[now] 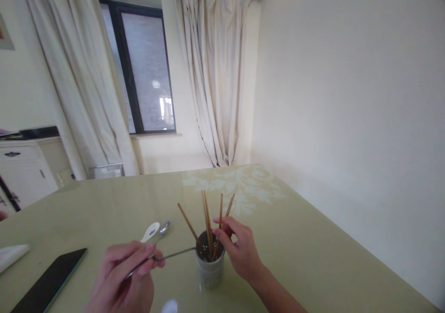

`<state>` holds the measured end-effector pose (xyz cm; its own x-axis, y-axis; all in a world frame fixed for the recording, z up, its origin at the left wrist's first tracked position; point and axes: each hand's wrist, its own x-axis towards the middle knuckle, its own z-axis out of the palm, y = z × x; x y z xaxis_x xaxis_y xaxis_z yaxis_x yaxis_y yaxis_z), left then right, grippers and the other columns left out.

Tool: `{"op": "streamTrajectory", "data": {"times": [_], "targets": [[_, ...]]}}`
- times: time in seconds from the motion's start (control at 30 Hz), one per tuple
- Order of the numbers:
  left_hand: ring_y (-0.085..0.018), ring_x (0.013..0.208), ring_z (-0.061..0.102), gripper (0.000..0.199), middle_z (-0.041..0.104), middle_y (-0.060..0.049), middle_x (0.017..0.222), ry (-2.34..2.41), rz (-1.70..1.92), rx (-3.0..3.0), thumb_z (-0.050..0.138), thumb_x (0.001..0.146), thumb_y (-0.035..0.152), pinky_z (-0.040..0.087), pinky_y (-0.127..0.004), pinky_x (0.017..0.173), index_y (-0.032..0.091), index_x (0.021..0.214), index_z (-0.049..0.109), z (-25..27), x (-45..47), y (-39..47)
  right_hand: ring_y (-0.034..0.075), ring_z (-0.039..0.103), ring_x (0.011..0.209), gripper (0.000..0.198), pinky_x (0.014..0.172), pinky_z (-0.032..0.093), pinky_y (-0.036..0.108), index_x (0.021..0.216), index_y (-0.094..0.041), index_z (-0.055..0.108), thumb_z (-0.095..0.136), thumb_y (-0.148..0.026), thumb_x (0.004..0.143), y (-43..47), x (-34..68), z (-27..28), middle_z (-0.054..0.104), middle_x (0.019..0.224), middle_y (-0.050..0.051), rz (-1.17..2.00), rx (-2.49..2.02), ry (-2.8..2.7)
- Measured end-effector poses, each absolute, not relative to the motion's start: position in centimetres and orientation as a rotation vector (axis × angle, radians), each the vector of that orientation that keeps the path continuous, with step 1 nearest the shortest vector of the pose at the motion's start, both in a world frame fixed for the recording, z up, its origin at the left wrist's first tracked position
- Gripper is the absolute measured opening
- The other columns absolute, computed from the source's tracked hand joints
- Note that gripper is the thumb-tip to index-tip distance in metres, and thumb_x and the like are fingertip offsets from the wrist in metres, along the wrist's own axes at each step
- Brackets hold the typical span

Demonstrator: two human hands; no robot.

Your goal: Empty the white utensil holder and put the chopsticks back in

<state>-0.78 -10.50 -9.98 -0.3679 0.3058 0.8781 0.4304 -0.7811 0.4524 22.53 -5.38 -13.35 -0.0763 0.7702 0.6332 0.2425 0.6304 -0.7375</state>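
Observation:
My left hand (125, 276) is closed around a thin metal utensil (179, 252). Its far end reaches the rim of a grey cup (210, 273); which kind of utensil it is does not show. Several brown wooden chopsticks (207, 215) stand in the cup, leaning different ways. At the cup's right side, my right hand (239, 248) pinches one chopstick (221, 208) between thumb and fingers. Just beyond my left hand are a white spoon (151, 232) with a blue mark and a metal spoon (164, 228), their lower parts hidden behind the hand.
A dark flat tablet-like object (50, 283) lies on the green table (114, 211) at the left, with a white item (13, 256) beside it. The wall (347, 118) runs along the table's right edge. Curtains (215, 72) and a white cabinet (26, 169) stand farther back.

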Motion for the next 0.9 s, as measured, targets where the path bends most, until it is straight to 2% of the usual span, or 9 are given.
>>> {"op": "streamTrajectory", "data": {"times": [0.07,0.17,0.23,0.33,0.47,0.57,0.73,0.83,0.9], "targets": [[-0.015,0.062,0.071,0.006,0.068,0.0,0.087,-0.823,-2.4,-1.755,0.077,0.094,0.025,0.058,-0.027,0.044,0.027,0.096,0.083,-9.8,0.2,-10.3,0.015,0.067,0.065,0.037,0.064,0.051,0.024,0.096,-0.019,0.079,0.061,-0.048,0.107,-5.4,22.5,-13.4,0.072,0.072,0.001,0.543,-0.864,-1.645],[-0.012,0.065,0.07,0.018,0.067,0.001,0.092,-0.745,-2.372,-1.826,0.074,0.095,0.015,0.058,-0.023,0.047,0.027,0.104,0.083,-10.0,1.0,-10.0,0.015,0.066,0.065,0.041,0.064,0.049,0.023,0.084,-0.019,0.074,0.057,-0.047,0.109,-5.4,22.5,-13.4,0.07,0.071,0.001,0.535,-0.865,-1.665],[-0.011,0.068,0.069,0.017,0.068,0.001,0.091,-0.82,-2.248,-1.916,0.075,0.095,0.015,0.057,-0.022,0.051,0.027,0.103,0.083,-10.4,1.3,-9.7,0.015,0.065,0.065,0.041,0.064,0.048,0.023,0.082,-0.019,0.072,0.057,-0.046,0.109,-5.4,22.5,-13.4,0.07,0.07,0.001,0.509,-0.861,-1.677],[-0.011,0.068,0.067,0.007,0.069,0.002,0.082,-1.013,-2.045,-2.057,0.079,0.094,0.025,0.057,-0.022,0.059,0.028,0.1,0.083,-11.0,1.9,-9.0,0.015,0.064,0.064,0.041,0.063,0.047,0.024,0.08,-0.019,0.071,0.058,-0.046,0.109,-5.4,22.5,-13.5,0.069,0.07,0.001,0.432,-0.847,-1.673],[-0.012,0.061,0.059,0.014,0.064,0.005,0.069,-1.308,-2.012,-2.217,0.08,0.093,0.039,0.054,-0.022,0.059,0.027,0.1,0.081,-11.7,2.9,-7.8,0.015,0.065,0.066,0.031,0.065,0.051,0.025,0.091,-0.02,0.075,0.063,-0.045,0.106,-5.4,22.8,-13.9,0.07,0.072,0.001,0.456,-0.797,-1.656],[-0.014,0.065,0.06,0.023,0.067,0.002,0.076,-1.512,-2.048,-2.253,0.076,0.094,0.047,0.053,-0.024,0.06,0.025,0.097,0.079,-12.4,3.1,-6.9,0.015,0.063,0.061,0.026,0.063,0.053,0.025,0.092,-0.02,0.073,0.07,-0.045,0.102,-5.3,22.9,-14.3,0.066,0.068,-0.002,0.534,-0.774,-1.59],[-0.019,0.074,0.061,0.043,0.066,0.0,0.081,-1.738,-2.156,-2.217,0.074,0.092,0.058,0.054,-0.027,0.062,0.024,0.118,0.071,-14.2,2.6,-6.7,0.014,0.062,0.057,0.028,0.057,0.052,0.024,0.084,-0.022,0.063,0.073,-0.043,0.1,-5.1,22.7,-14.7,0.064,0.066,-0.003,0.525,-0.784,-1.465],[-0.021,0.083,0.066,0.046,0.07,-0.005,0.093,-1.677,-2.244,-2.231,0.063,0.097,0.063,0.057,-0.03,0.069,0.023,0.119,0.069,-15.0,2.0,-6.6,0.013,0.06,0.055,0.03,0.055,0.05,0.022,0.079,-0.023,0.06,0.072,-0.04,0.1,-5.2,22.8,-14.6,0.063,0.062,-0.003,0.442,-0.802,-1.467],[-0.02,0.081,0.065,0.046,0.071,-0.006,0.096,-1.648,-2.268,-2.175,0.053,0.102,0.064,0.056,-0.031,0.071,0.022,0.115,0.068,-15.2,1.2,-6.0,0.013,0.058,0.054,0.033,0.053,0.048,0.022,0.075,-0.022,0.059,0.071,-0.041,0.1,-5.1,22.8,-14.5,0.061,0.061,-0.003,0.406,-0.808,-1.484]]}}
